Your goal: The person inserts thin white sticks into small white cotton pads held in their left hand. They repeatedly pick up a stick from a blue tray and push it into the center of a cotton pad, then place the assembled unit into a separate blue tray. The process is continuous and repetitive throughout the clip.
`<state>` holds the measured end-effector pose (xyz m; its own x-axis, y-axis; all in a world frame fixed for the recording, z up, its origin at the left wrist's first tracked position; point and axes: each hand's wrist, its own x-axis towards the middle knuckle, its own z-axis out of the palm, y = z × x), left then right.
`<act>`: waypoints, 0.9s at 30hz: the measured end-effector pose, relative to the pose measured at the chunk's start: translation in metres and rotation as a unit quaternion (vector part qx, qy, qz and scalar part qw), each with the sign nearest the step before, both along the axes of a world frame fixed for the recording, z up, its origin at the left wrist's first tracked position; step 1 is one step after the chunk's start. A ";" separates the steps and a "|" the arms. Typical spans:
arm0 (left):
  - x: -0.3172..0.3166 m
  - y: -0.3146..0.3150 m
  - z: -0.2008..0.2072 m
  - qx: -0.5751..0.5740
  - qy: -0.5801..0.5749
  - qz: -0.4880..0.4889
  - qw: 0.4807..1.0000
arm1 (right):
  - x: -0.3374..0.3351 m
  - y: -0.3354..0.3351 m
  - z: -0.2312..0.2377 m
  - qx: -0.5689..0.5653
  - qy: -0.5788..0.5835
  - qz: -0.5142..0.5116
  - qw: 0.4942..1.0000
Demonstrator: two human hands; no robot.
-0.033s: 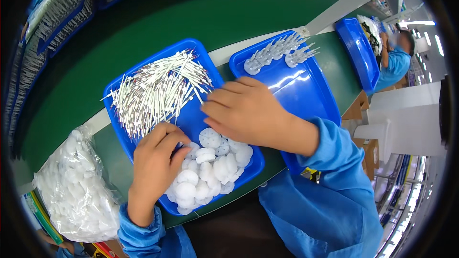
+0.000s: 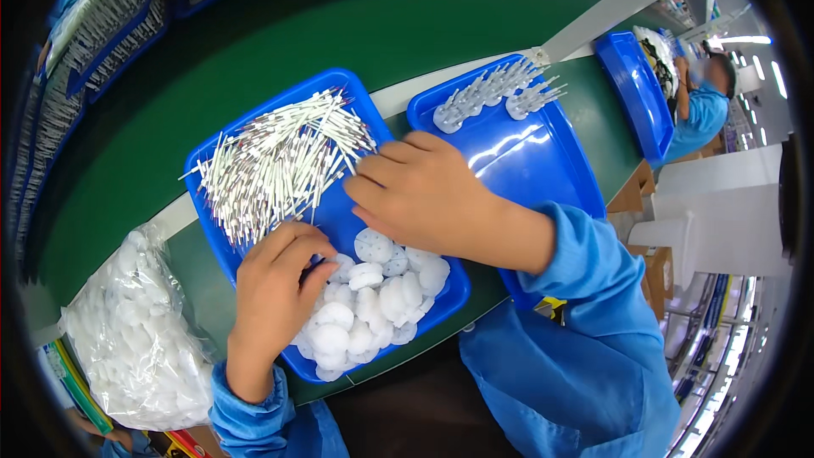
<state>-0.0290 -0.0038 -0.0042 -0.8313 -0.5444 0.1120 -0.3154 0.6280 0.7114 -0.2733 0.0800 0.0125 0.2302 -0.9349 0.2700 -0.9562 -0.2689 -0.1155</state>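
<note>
We note the left hand (image 2: 275,280) and right hand (image 2: 428,195) over one smooth blue tray (image 2: 337,216), fingers curled; we cannot tell whether either holds anything. Slim pale rods (image 2: 280,161), too many to count, lie beyond the left hand; round translucent discs (image 2: 373,309), heaped past counting, to its right. Right of the right hand: one second tray (image 2: 555,174), bearing two spiky grey clusters (image 2: 487,95). Left of the left hand: one crinkled clear bag (image 2: 140,339).
</note>
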 end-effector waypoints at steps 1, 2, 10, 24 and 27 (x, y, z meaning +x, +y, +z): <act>0.005 -0.002 0.001 0.010 -0.013 0.001 1.000 | 0.008 -0.011 -0.008 -0.006 0.024 -0.007 1.000; 0.007 -0.003 0.001 0.022 -0.021 -0.002 1.000 | 0.012 -0.018 -0.014 -0.010 0.052 -0.018 0.998; 0.009 -0.001 0.001 0.130 0.137 0.114 0.975 | -0.004 -0.021 0.006 0.033 -0.185 -0.035 0.982; 0.025 -0.007 -0.020 0.138 0.291 0.167 0.932 | -0.038 0.037 -0.035 0.059 -0.613 -0.098 0.782; 0.023 -0.010 -0.011 0.135 0.296 0.159 0.932 | -0.053 0.028 -0.036 0.080 -0.524 -0.071 0.845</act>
